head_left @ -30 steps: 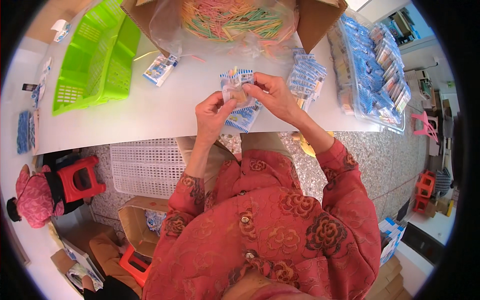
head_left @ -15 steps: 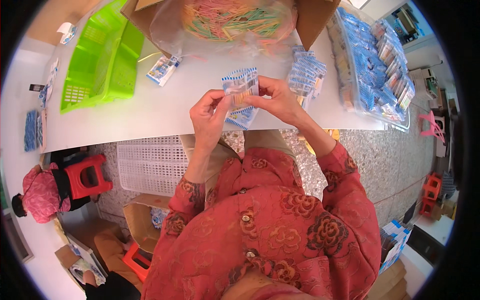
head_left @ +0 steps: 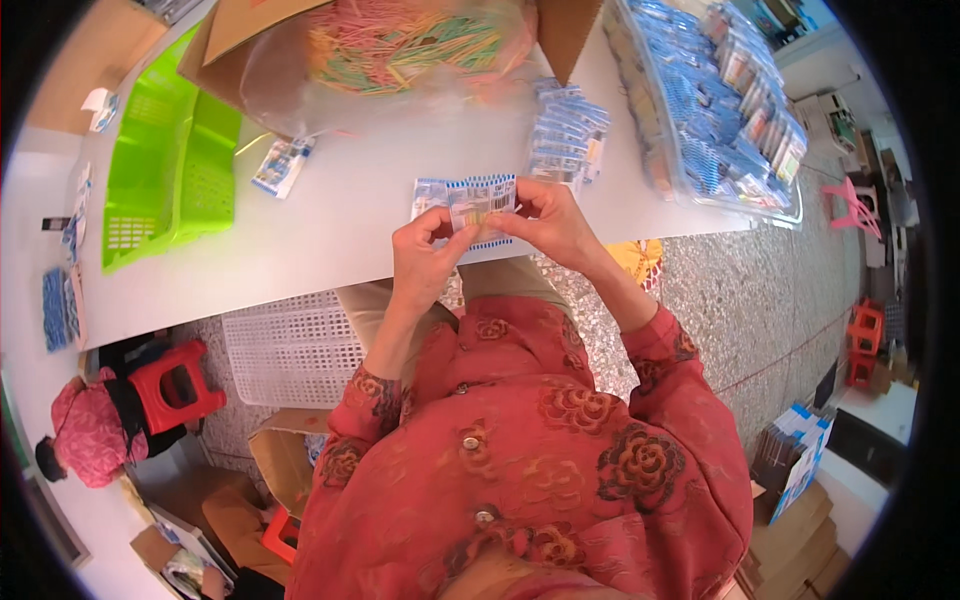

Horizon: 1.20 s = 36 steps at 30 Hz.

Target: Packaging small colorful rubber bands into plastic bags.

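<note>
A small clear packet with blue striped edges [head_left: 484,200] is held up at the table's near edge, between both hands. Something yellowish shows inside it. My left hand [head_left: 428,258] pinches its lower left side with thumb and fingers. On the right side, my right hand [head_left: 556,226] grips it, thumb across the front. Another blue-and-white packet [head_left: 428,192] shows partly behind it, to the left; whether it is held or lies on the table I cannot tell. Beyond my right hand lies a stack of similar packets [head_left: 568,135].
An open cardboard box [head_left: 228,40] holds a plastic bag of thin coloured sticks [head_left: 410,48]. Left of it stand a green basket [head_left: 172,165] and a single packet [head_left: 283,165]. A clear bin [head_left: 650,140] full of packets stands right. Below are a white crate [head_left: 290,345] and a seated person [head_left: 90,425].
The view has turned, so the table's things appear further left. Both hands keep the packet, now more level. The second packet, earlier below it, now shows at its left.
</note>
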Available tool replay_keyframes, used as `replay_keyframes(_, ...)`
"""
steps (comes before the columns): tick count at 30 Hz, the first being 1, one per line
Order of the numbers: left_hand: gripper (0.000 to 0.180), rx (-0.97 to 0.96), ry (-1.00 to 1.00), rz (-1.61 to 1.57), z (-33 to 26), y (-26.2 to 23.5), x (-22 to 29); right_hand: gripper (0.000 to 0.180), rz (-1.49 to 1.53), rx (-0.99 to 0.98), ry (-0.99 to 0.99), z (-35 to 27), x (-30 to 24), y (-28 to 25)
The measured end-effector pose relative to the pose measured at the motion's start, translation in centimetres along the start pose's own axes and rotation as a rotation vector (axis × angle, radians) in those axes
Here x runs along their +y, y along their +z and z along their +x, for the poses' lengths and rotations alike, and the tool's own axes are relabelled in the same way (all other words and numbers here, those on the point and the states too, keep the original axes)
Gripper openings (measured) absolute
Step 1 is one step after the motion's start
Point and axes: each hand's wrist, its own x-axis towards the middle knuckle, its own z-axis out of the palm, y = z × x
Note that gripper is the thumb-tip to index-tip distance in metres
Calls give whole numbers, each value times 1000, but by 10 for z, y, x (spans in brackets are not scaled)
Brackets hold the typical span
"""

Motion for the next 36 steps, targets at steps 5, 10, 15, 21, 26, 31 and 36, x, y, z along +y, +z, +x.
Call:
replay_keyframes(5,23,16,36,113,-2,28,-16,19,-135,203,13,-21,32,-30)
replay_keyframes(10,28,-36,255,394,-7,34,-17,12,-639,459,-19,-23,48,-54)
replay_keyframes(15,35,-214,492,618,-10,58,-10,15,-704,610,-284,-16,64,-54)
replay_keyframes(21,60,-333,528,867,-5,73,-27,17,-477,643,-129,-13,71,-56)
replay_keyframes(26,58,-348,559,933,5,73,-30,19,-502,651,-96,-9,69,-62)
replay_keyframes(31,56,-320,549,891,-1,74,-34,35,-465,655,-94,-17,68,-57)
replay_keyframes(36,49,-333,571,834,-7,63,-30,46,-465,700,-69,-31,57,-52)
